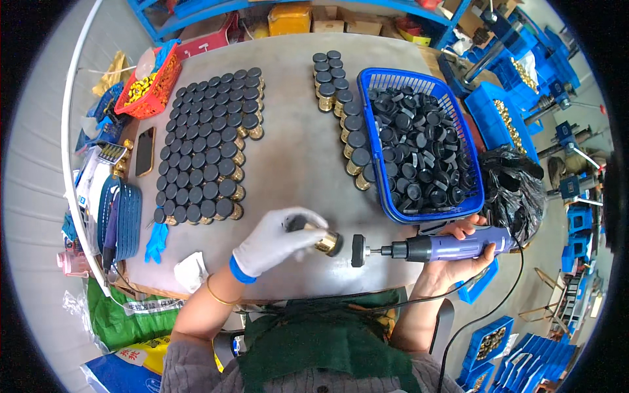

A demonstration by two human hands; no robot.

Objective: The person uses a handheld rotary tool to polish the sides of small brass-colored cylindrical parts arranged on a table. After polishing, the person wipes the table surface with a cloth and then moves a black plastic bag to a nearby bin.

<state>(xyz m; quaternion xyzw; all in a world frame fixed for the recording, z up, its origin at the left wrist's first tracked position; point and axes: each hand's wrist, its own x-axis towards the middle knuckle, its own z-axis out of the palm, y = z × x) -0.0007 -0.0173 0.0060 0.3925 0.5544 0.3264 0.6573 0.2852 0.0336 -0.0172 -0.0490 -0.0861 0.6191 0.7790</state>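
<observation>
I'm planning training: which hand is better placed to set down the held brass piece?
Probably the left hand: it holds the brass piece, while the right hand grips the purple power tool.

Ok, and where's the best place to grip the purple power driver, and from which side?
Grip the power driver by its thick purple body, probably from the right: it is held crosswise, its thin shaft and black head pointing left, and the right hand cradles it there.

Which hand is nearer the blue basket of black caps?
Right. The right hand, gripping a purple power tool, is just below the basket; the gloved left hand is farther away, to its lower left.
</observation>
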